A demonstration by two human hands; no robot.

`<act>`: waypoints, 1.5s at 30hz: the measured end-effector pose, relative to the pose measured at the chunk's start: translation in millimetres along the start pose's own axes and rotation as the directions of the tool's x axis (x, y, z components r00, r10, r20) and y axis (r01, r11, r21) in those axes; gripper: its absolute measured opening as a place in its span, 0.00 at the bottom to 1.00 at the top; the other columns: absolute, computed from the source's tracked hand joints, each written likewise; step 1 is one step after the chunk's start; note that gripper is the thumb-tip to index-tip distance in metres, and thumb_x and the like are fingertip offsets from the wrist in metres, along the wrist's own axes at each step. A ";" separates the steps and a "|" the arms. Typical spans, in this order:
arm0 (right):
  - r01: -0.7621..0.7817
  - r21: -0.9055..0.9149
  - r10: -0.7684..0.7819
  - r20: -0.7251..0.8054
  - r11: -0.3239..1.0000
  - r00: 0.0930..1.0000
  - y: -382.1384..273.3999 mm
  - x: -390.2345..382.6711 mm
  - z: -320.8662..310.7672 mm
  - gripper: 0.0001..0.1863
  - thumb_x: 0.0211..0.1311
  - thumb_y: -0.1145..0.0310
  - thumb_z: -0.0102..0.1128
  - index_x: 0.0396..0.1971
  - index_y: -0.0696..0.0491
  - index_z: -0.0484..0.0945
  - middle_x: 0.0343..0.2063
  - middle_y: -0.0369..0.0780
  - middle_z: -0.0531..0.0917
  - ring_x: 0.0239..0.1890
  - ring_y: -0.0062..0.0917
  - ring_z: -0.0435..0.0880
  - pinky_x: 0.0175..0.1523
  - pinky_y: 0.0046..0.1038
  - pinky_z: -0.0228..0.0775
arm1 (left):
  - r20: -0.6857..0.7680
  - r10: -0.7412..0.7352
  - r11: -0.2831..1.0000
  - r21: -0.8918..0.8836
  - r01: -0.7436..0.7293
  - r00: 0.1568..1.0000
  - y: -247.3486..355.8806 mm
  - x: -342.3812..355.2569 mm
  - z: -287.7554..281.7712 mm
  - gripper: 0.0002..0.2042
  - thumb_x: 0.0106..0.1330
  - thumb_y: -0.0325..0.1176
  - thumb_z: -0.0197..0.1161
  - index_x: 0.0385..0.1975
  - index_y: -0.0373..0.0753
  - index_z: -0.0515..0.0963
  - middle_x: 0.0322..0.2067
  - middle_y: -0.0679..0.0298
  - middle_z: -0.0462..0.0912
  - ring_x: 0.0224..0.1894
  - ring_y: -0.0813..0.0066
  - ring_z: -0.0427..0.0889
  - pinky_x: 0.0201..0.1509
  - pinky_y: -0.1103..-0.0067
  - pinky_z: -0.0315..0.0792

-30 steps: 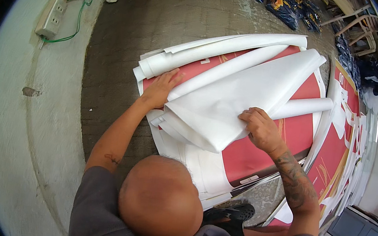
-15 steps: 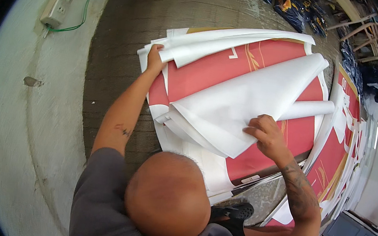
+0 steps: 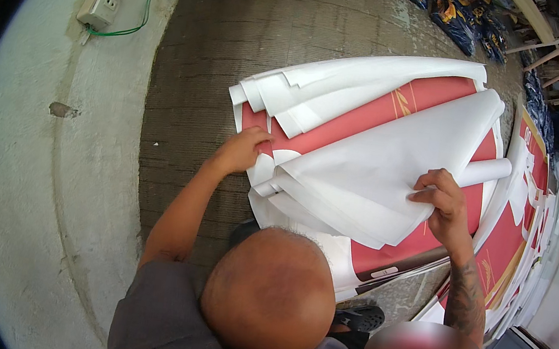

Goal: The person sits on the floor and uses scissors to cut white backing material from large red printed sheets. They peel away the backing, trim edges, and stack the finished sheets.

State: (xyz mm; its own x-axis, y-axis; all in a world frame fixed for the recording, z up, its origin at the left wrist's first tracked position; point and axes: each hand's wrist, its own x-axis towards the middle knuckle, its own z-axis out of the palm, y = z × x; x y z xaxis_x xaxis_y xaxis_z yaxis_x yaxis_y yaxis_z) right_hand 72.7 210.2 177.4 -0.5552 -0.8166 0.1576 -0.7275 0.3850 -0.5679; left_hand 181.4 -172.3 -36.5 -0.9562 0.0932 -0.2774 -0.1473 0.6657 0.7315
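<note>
Large red printed sheets (image 3: 381,257) lie in a stack on the floor in front of me. A white sheet (image 3: 381,145), folded over into a wide flap, covers their middle. My right hand (image 3: 444,205) pinches this flap near its right edge, fingers curled. At the stack's left end, my left hand (image 3: 244,151) has its fingers closed at the edge of a red printed sheet; the fingertips are partly hidden. Just beyond it, a curled-back white layer (image 3: 368,81) runs along the far side, touched by neither hand. A rolled white end (image 3: 485,172) sticks out to the right.
A wall with a white power outlet (image 3: 109,0) and green cord stands at the left. More red and white printed sheets (image 3: 505,237) lie at the right. Dark plastic-wrapped bundles (image 3: 456,18) and a chair (image 3: 557,69) are at the far right. A dark shoe (image 3: 360,317) shows below the stack.
My left hand has let go of the far curled white layer and come nearer, to the red sheet's left edge. My right hand stays on the flap. The view has shifted slightly.
</note>
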 end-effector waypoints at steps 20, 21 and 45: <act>-0.179 -0.206 0.097 -0.355 0.962 0.930 51.8 142.6 98.8 0.25 0.53 0.83 0.57 0.53 0.49 0.78 0.54 0.41 0.78 0.60 0.39 0.73 0.68 0.44 0.60 | -0.558 -0.028 0.911 -0.356 -0.208 0.830 -17.9 175.8 -49.0 0.51 0.60 0.28 0.66 0.75 0.48 0.33 0.70 0.48 0.59 0.60 0.49 0.76 0.61 0.69 0.72; -0.191 -0.186 0.110 -0.376 0.964 0.920 55.7 145.1 103.3 0.25 0.56 0.79 0.61 0.55 0.48 0.76 0.57 0.41 0.76 0.63 0.40 0.71 0.68 0.41 0.60 | -0.524 -0.050 0.877 -0.430 -0.214 0.851 -27.3 176.6 -55.4 0.45 0.62 0.35 0.67 0.75 0.45 0.45 0.70 0.49 0.59 0.63 0.54 0.74 0.65 0.71 0.68; -0.151 0.954 0.962 0.269 -0.261 0.037 98.0 -53.6 161.3 0.20 0.61 0.54 0.67 0.45 0.50 0.76 0.36 0.32 0.78 0.32 0.18 0.76 0.31 0.19 0.62 | -0.243 0.462 0.688 0.705 -0.172 0.853 63.8 167.6 15.7 0.32 0.59 0.37 0.64 0.65 0.39 0.65 0.63 0.52 0.65 0.65 0.53 0.64 0.68 0.57 0.60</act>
State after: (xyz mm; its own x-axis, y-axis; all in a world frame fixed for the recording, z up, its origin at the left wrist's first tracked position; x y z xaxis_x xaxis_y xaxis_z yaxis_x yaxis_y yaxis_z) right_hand 96.2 222.4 -17.0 -0.6121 0.2252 -0.7580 0.6579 -0.3870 -0.6461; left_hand 15.8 -102.6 -46.0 -0.9450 0.2069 0.2533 0.2411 0.9640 0.1118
